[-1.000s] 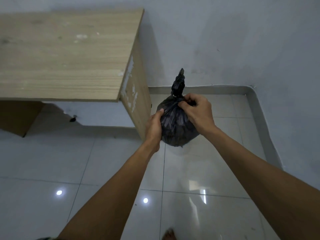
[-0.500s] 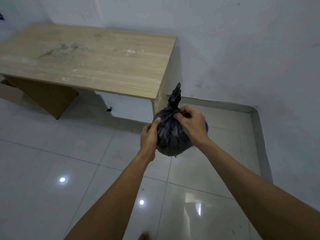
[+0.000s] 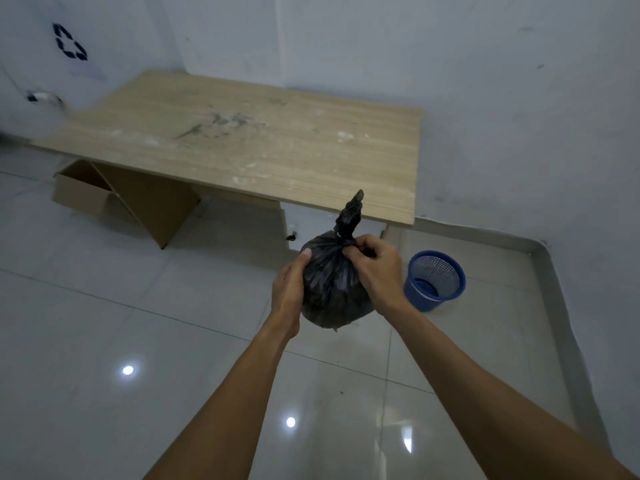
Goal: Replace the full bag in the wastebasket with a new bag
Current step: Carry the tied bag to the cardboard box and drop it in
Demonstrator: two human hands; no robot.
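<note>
A full black trash bag [image 3: 330, 289], tied at the top with its tail sticking up, hangs in the air in front of me. My right hand [image 3: 377, 268] pinches the bag at the knot. My left hand [image 3: 289, 292] lies along the bag's left side with fingers fairly straight, the thumb on the front. A blue mesh wastebasket [image 3: 434, 279] stands on the floor to the right of the bag, near the wall, with no bag visible inside it.
A light wooden table [image 3: 249, 140] stands against the wall behind the bag. A cardboard box [image 3: 81, 194] sits under its left end. The white tiled floor [image 3: 138, 306] stretches left and toward me. A raised skirting runs along the right wall [image 3: 554, 98].
The view has swung left and back, showing the whole table and the blue wastebasket, which was hidden behind the bag. Both hands keep the same hold on the bag.
</note>
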